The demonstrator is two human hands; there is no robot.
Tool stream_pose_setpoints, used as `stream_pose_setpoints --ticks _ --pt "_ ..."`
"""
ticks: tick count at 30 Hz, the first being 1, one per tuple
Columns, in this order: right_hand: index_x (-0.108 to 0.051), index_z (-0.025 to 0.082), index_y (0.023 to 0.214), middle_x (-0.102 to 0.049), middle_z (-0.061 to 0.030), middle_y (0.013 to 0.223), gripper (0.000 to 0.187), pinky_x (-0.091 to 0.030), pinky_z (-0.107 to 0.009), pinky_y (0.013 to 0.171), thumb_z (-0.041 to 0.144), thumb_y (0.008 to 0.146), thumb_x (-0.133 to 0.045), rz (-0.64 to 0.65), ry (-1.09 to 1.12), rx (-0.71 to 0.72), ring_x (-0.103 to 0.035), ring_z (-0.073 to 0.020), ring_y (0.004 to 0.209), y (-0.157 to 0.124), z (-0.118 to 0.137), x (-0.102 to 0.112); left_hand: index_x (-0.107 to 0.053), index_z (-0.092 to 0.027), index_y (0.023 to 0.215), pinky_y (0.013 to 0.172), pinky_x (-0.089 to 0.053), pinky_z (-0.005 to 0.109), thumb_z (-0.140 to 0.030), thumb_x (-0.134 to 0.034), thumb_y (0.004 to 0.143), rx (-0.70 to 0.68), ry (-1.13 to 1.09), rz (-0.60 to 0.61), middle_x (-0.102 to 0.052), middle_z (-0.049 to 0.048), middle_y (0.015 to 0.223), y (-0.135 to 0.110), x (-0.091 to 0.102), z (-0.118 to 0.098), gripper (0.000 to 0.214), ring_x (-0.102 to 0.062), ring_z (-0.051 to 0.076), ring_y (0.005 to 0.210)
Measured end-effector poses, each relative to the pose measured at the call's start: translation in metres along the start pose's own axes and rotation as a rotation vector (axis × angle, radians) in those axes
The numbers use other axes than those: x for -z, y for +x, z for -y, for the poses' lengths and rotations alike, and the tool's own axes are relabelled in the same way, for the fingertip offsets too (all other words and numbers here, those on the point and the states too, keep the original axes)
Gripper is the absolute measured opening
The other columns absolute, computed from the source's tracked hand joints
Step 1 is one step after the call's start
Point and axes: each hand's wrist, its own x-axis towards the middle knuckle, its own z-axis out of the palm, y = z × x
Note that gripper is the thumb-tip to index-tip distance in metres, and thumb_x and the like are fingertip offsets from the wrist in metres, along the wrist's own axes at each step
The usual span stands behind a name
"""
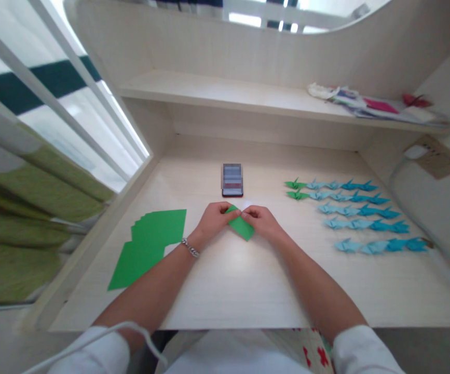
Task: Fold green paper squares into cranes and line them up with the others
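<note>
A small folded green paper (241,226) lies on the pale wooden desk (225,280) at its middle. My left hand (214,219) pinches the paper's upper left corner, fingers closed on it. My right hand (262,220) grips the upper right edge, fingers curled on the same paper. The fingertips of both hands nearly meet above the fold. A silver bracelet (190,248) circles my left wrist.
A stack of green paper sheets (149,244) lies fanned at the left. A phone (232,180) rests behind my hands. Rows of several folded paper cranes (359,215), green and blue, line the right side. A shelf (248,96) above holds papers (368,106). A wall socket (433,153) is at far right.
</note>
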Motion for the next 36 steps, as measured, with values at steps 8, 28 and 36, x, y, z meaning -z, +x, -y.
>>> stream_pose_setpoints --ticks 8,28,36 --pt "-0.064 0.016 0.072 -0.062 0.0002 0.066 0.015 -0.039 -0.022 0.056 0.030 0.072 -0.059 -0.021 -0.024 -0.045 -0.052 -0.0117 0.061 -0.003 0.005 0.002 -0.068 -0.014 0.073 0.056 -0.040 0.024 -0.038 -0.066 0.070 0.005 -0.093 -0.043 -0.062 0.0015 0.064 -0.006 -0.002 0.001 0.024 -0.052 0.013 0.060" --pt "-0.069 0.017 0.080 -0.067 -0.0029 0.076 0.016 -0.044 -0.025 0.065 0.027 0.073 -0.059 -0.044 -0.087 -0.011 -0.058 -0.0143 0.069 -0.005 0.004 0.020 -0.069 -0.014 0.075 0.051 -0.037 0.022 -0.037 -0.068 0.067 0.056 -0.117 -0.131 -0.060 0.0007 0.061 -0.009 -0.003 0.001 0.024 -0.050 0.012 0.056" --pt "-0.069 0.017 0.078 -0.066 -0.0019 0.069 0.015 -0.039 -0.024 0.058 0.025 0.074 -0.057 -0.010 -0.201 -0.001 -0.055 -0.0133 0.063 -0.009 0.015 0.010 -0.070 -0.015 0.078 0.057 -0.041 0.025 -0.036 -0.063 0.071 0.001 -0.003 0.023 -0.065 0.0034 0.068 -0.014 -0.007 -0.001 0.024 -0.055 0.015 0.061"
